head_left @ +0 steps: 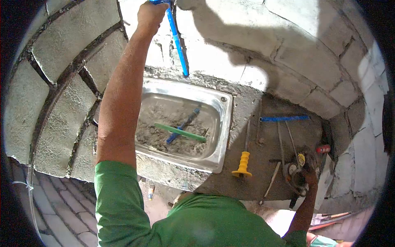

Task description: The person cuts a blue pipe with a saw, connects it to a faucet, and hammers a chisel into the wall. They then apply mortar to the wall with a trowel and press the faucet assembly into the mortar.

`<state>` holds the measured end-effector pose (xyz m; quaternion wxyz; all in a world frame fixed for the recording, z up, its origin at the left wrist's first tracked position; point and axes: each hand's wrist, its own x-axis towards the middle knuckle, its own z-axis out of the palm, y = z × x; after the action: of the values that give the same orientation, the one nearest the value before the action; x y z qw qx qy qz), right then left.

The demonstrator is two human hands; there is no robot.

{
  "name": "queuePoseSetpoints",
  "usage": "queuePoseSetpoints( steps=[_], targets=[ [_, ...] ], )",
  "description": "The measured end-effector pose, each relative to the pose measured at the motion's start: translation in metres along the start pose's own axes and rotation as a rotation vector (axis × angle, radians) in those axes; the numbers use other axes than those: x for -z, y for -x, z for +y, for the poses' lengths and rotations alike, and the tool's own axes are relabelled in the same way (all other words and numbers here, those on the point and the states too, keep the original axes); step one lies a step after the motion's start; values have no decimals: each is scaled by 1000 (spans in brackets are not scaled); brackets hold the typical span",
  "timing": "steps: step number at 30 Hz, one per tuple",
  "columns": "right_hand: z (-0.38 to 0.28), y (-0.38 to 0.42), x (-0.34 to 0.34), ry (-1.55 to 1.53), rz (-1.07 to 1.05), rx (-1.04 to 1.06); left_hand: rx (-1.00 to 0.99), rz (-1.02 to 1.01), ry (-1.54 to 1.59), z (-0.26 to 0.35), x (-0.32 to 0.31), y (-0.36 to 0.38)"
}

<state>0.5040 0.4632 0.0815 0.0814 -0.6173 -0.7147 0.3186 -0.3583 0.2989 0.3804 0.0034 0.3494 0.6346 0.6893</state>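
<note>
My left hand [151,18] is raised against the block wall, its fingers wrapped round the top of a blue pipe [176,41]. The pipe slants down along the wall to just above the back rim of a steel sink [225,123]. In the shade at the right, my right hand [311,177] reaches into a cluster of tools [297,175] on the ledge. Shadow and the tools hide its fingers. A tape measure or roll with a yellow part [301,159] lies close to that hand. Beside it sits a small red cylindrical thing [323,148].
Grey rubble or mortar fills the sink's bottom, with a blue pipe piece [183,126] crossed by a green strip [181,132]. A chisel with a yellow guarded grip [243,164] lies right of the sink. Another blue pipe [284,118] lies near the wall.
</note>
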Motion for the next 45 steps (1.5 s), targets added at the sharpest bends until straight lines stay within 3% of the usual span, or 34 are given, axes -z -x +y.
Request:
queuePoseSetpoints(
  steps=[2, 4, 8, 10, 15, 18, 20, 22, 23, 25, 26, 28, 29, 30, 31, 33, 35, 36, 37, 38, 39, 40, 41, 42, 43, 44, 45],
  targets=[
    [5, 8, -3, -53, 53, -5, 20, 2, 25, 3, -9, 7],
    [4, 12, -6, 536, 181, 259, -121, -75, -65, 8, -6, 14],
    [-18, 13, -1, 576, 74, 266, -101, -240, -66, 1, 43, 24],
    [-26, 2, 1, 341, -7, -29, -97, -159, -60, -5, 49, 33],
    [54, -54, 30, -113, -206, -135, -124, -139, -153, 4, 58, 43],
    [121, -70, 56, -477, -351, -261, -198, -341, -1, 2, 69, 37],
    [153, -33, 54, -630, -373, -334, -94, -305, 71, -19, 79, 22],
    [109, 37, 62, 104, 218, 154, -14, -309, 38, -14, 75, 36],
    [71, 80, 61, 102, 233, 109, -12, -316, 74, -22, 77, 40],
    [7, 154, 53, -384, 504, -137, -63, -416, 215, -40, 88, 42],
    [12, 178, 48, -375, 529, -178, -88, -464, 209, -38, 92, 57],
    [29, 221, 38, -438, 653, -44, -73, -507, 164, -44, 109, 76],
    [39, 242, 33, -642, 628, -37, 22, -413, 115, -37, 107, 105],
    [26, 262, 21, -592, 641, -31, 136, -537, 71, -76, 138, 85],
    [15, 281, 7, -548, 656, -28, 82, -527, -74, -51, 123, 120],
    [3, 305, -16, -551, 686, -33, 61, -483, -646, -74, 152, 136],
    [-14, 316, -38, -568, 770, 12, 122, -597, -460, -137, 203, 156],
    [-16, 319, -49, -597, 831, 49, 153, -655, -505, -111, 196, 199],
    [-9, 320, -60, -624, 892, 55, -85, -807, -424, -99, 182, 240],
    [-5, 319, -76, -697, 998, 16, 137, -736, -235, -116, 171, 276],
    [7, 318, -94, -724, 1065, -20, 55, -598, -348, -161, 175, 300],
    [21, 317, -116, -749, 1125, -61, -260, -620, -660, -135, 142, 351],
    [35, 312, -142, -815, 1159, -137, -145, -636, -658, -121, 114, 392],
    [49, 311, -174, -880, 1195, -223, -361, -690, -811, -101, 88, 422],
    [63, 313, -210, -902, 1125, -262, -298, -767, -893, -107, 79, 440],
    [80, 317, -251, -925, 1060, -295, -303, -815, -772, -138, 84, 449],
    [105, 325, -301, -943, 890, -380, -391, -865, -803, -139, 74, 458]
  ],
)
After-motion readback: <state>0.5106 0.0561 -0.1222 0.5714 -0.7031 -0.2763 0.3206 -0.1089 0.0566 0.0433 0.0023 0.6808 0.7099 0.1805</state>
